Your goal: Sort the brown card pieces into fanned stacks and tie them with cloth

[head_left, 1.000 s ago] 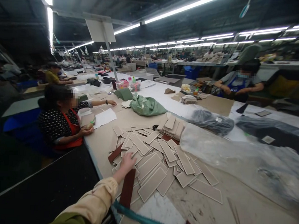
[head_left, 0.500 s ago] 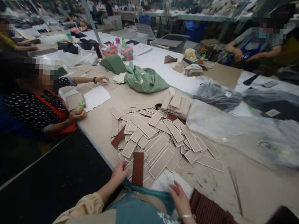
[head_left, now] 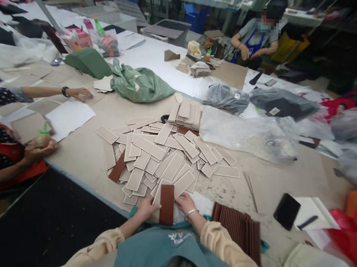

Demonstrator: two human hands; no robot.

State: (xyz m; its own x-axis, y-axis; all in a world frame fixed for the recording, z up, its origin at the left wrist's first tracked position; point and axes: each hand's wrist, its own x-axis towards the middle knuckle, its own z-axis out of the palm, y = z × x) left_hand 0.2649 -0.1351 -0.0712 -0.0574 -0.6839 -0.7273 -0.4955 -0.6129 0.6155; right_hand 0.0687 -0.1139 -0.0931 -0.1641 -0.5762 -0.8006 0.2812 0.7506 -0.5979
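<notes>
A brown rectangular panel (head_left: 166,205) lies upright in view at the near end of a loose heap of beige rectangular panels (head_left: 150,147). My left hand (head_left: 147,209) has its thumb against the brown panel's left edge, its fingers curled and partly hidden. At the right edge, my right hand (head_left: 186,203) pinches with bent fingers; the exact contact is hard to see. Another brown panel (head_left: 118,167) sits slanted at the heap's left side. Beside my right forearm stands a row of brown panels (head_left: 236,229), packed closely together.
Behind the heap are stacked beige panels (head_left: 188,114) and a green bag (head_left: 141,83). Clear plastic (head_left: 245,131) spreads to the right, with a black phone-like object (head_left: 286,211) nearer me. A co-worker's arm (head_left: 41,151) rests at the left table edge; another person (head_left: 257,37) sits across.
My two hands have come together, from apart at the table edge to either side of the brown panel. The view has turned right, and the co-worker at left has shifted partly out of it.
</notes>
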